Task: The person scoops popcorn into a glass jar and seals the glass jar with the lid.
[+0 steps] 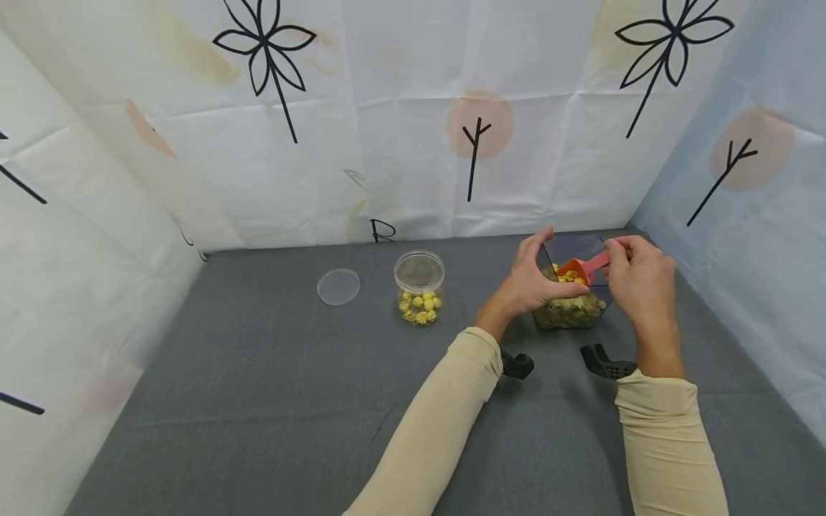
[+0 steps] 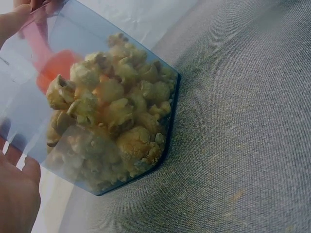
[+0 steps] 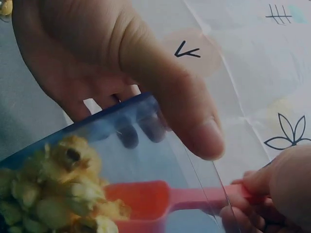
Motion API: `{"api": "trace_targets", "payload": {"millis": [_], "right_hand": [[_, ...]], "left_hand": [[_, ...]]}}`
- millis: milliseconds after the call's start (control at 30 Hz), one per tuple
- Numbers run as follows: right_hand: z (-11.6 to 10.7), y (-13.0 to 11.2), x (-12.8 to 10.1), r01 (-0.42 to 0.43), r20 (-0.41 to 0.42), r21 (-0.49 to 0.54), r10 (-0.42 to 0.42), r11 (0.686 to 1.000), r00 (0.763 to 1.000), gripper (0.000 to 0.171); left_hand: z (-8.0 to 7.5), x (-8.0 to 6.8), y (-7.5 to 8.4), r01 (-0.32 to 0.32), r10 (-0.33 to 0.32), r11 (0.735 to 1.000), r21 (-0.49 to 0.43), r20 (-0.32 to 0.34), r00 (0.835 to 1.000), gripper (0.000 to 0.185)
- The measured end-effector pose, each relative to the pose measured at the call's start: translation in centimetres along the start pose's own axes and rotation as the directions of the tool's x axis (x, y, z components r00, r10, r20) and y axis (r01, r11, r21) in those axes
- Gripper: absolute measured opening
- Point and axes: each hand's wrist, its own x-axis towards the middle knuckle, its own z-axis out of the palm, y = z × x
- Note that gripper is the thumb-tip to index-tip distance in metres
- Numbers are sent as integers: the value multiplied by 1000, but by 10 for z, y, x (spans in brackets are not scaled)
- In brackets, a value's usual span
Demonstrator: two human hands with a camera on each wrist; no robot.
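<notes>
Tabletop (image 1: pixel 245 380): dark grey, woven texture, faint crease across the near part. Rear: white fabric backdrop (image 1: pixel 400 143), fold lines visible, meeting the tabletop's far edge. Prints: black line flower (image 1: pixel 264 41) upper left, second line flower (image 1: pixel 675 31) upper right; between them, bare black twig (image 1: pixel 475 154) over peach disc (image 1: pixel 459 129). Right: bluish side panel (image 1: pixel 774 265), similar twig-and-disc print. Left: white side panel (image 1: pixel 71 236), black line strokes.

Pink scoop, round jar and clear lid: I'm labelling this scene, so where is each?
Pink scoop (image 1: pixel 596 262), head view, on its handle.
Round jar (image 1: pixel 419 287), head view, on its neck.
Clear lid (image 1: pixel 338 287), head view, on its centre.
</notes>
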Motion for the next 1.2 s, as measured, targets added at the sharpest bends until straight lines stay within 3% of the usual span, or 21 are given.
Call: {"api": "trace_targets", "payload": {"millis": [100, 300, 733, 900, 1067, 1200], "right_hand": [[-1, 0, 0, -41, 6, 23, 40, 999, 999, 51], [-2, 0, 0, -25, 43, 2, 25, 1000, 999, 52], [-1, 0, 1, -114, -42, 76, 118, 991, 992, 48], [-1, 3, 3, -130, -15, 49, 131, 990, 991, 48], [1, 6, 7, -214, -13, 101, 216, 972, 976, 49], [2, 6, 8, -209, 0, 103, 210, 972, 978, 50]], "left_hand": [[0, 0, 0, 3, -3, 1000, -1, -1, 1000, 106], [0, 0, 0, 3, -3, 1000, -6, -9, 1000, 108], [2, 1, 0, -1, 1, 1000, -9, -15, 1000, 108], [1, 0, 0, 5, -5, 1000, -8, -13, 1000, 108], [0, 1, 0, 5, -5, 1000, -6, -10, 1000, 107], [0, 1, 1, 6, -6, 1000, -9, -8, 1000, 108]]}}
